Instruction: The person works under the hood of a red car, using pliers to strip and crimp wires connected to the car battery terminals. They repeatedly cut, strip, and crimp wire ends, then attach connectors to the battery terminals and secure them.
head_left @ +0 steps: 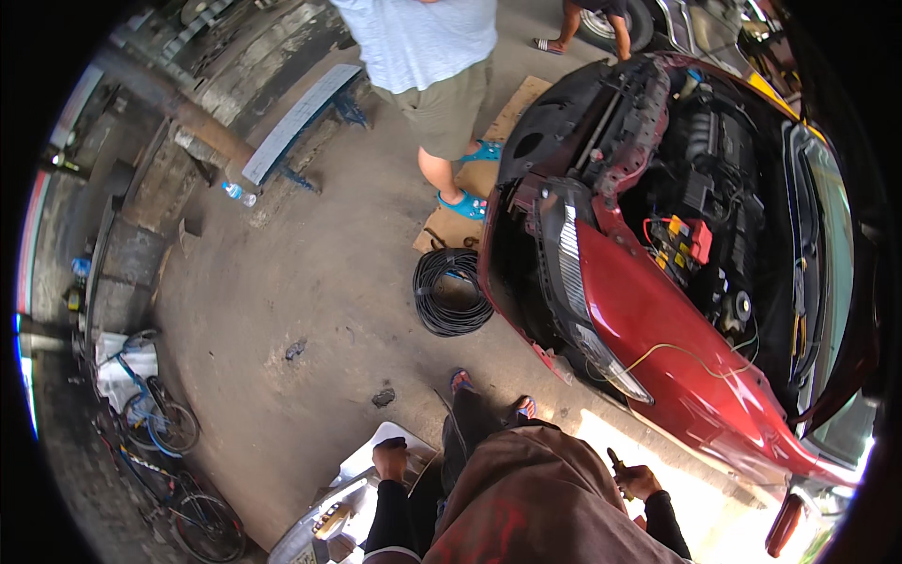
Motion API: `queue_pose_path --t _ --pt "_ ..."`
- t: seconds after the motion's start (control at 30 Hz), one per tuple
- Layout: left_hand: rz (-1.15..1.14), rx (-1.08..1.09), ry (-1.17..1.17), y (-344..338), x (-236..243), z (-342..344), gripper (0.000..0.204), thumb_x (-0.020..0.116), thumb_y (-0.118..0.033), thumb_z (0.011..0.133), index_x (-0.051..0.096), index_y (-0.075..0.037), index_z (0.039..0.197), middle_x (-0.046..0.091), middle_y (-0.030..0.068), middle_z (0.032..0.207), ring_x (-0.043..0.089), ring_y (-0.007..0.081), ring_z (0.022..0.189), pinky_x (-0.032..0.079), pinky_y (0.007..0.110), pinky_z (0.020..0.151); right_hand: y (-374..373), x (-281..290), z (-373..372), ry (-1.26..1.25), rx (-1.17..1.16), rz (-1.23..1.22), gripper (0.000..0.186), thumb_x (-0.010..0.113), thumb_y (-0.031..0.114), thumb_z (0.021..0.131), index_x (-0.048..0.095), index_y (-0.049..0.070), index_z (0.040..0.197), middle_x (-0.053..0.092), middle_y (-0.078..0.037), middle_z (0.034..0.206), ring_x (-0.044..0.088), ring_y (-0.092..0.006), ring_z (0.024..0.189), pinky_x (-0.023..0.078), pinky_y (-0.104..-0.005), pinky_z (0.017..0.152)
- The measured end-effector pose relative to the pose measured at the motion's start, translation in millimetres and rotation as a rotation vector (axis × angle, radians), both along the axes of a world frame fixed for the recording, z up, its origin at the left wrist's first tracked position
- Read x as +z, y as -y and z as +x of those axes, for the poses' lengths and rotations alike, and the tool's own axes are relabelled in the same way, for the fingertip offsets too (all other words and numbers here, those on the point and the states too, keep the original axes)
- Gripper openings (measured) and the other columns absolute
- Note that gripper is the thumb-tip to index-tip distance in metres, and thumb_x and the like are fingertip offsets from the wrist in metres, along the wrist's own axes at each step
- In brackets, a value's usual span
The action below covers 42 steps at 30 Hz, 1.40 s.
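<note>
My left hand (390,462) is closed at the lower middle, in front of a white, glossy piece (374,449). A dark shape shows at its fingers, too small to make out. Farther right, my right hand (641,482) is closed around a slim dark hand tool (615,461), its end pointing up and away from me. The hand is over bright, sunlit ground, apart from the red car (648,320). The car's hood is up and its engine bay (705,179) shows, with a red-capped battery (681,242) inside. A thin yellowish wire (672,348) lies over the fender.
Coiled black hose or cable (453,291) lies by the car's front. Beyond it stands a person (423,56) in blue clogs on cardboard; another person's legs (556,42) show farther off. A bench (301,117) and a bottle (240,195) are far left, bicycles (169,428) nearer left.
</note>
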<state>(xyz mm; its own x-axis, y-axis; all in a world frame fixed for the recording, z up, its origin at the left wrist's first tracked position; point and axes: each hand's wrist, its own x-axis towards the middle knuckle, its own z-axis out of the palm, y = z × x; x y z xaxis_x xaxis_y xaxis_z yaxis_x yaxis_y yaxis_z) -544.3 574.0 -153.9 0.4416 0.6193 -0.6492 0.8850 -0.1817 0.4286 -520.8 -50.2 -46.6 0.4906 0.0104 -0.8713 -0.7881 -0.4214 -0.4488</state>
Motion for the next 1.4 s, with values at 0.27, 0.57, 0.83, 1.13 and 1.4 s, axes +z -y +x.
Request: queue_pose_path --t 0.27,0.57,0.83,1.13,1.4 --pt "-0.037 -0.223 0.162 -20 -46 -51 0.024 0.072 -0.007 0.093 0.081 -0.007 0.115 0.082 0.0082 0.104 0.077 0.019 0.08 0.062 0.033 0.069 -91 -22 89 0.273 0.619 -0.134 0.032 0.076 0.035 0.092 0.077 0.003 0.094 0.071 -0.024 0.084 0.071 -0.0281 0.074 0.053 -0.0425 0.073" --pt "-0.765 0.334 0.103 -124 -78 5 0.032 0.054 0.001 0.099 0.069 0.007 0.126 0.078 0.0192 0.096 0.075 0.0252 0.07 0.059 0.033 0.057 -233 -7 152 0.241 0.627 -0.378 0.05 0.053 0.045 0.103 0.074 0.002 0.088 0.071 -0.026 0.086 0.07 -0.0463 0.085 0.054 -0.0543 0.075" --pt "-0.507 0.079 0.192 -224 -67 170 0.027 0.062 -0.001 0.098 0.072 0.004 0.122 0.076 0.0091 0.09 0.068 0.0136 0.067 0.052 0.026 0.057 -282 27 119 0.256 0.465 -0.372 0.03 0.065 0.032 0.1 0.077 0.005 0.108 0.074 -0.02 0.086 0.072 -0.0376 0.078 0.055 -0.0472 0.072" --pt "-0.594 -0.254 0.271 -217 -51 266 0.026 0.068 0.0 0.1 0.07 0.003 0.126 0.074 0.013 0.111 0.073 0.0224 0.096 0.062 0.033 0.077 -309 36 1 -0.166 -0.123 -0.512 0.031 0.075 0.029 0.095 0.08 0.004 0.112 0.076 -0.015 0.082 0.076 -0.024 0.079 0.059 -0.0396 0.073" --pt "-0.464 -0.359 -0.166 -260 -13 250 0.036 0.063 -0.018 0.101 0.069 -0.006 0.134 0.076 0.0128 0.108 0.073 0.0255 0.079 0.057 0.034 0.064 -318 -17 -82 -0.154 -0.782 -0.364 0.039 0.082 0.035 0.09 0.076 -0.003 0.084 0.072 -0.009 0.07 0.07 -0.0172 0.058 0.055 -0.0355 0.056"
